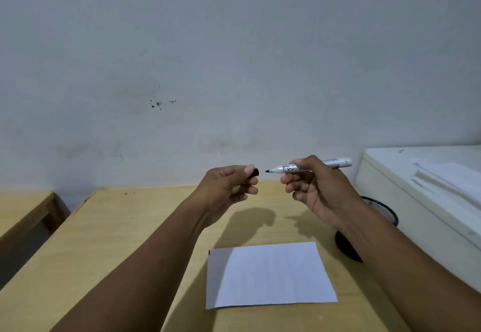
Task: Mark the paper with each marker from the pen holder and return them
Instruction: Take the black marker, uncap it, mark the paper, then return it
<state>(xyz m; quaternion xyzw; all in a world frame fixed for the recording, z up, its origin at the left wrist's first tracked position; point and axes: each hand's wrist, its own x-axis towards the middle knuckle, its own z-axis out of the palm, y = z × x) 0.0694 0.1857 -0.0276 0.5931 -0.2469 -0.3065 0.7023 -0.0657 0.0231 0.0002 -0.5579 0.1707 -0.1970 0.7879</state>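
Observation:
My right hand holds a white marker level above the table, its bare black tip pointing left. Just left of that tip, my left hand pinches the marker's black cap between thumb and fingers; cap and tip are a small gap apart. A white sheet of paper lies flat on the wooden table below both hands, with a small dark mark at its upper left corner. The black mesh pen holder stands to the right, mostly hidden behind my right forearm.
A white cabinet-like unit with stacked white sheets on top borders the table on the right. A second wooden table stands at the left across a gap. A grey wall runs along the back.

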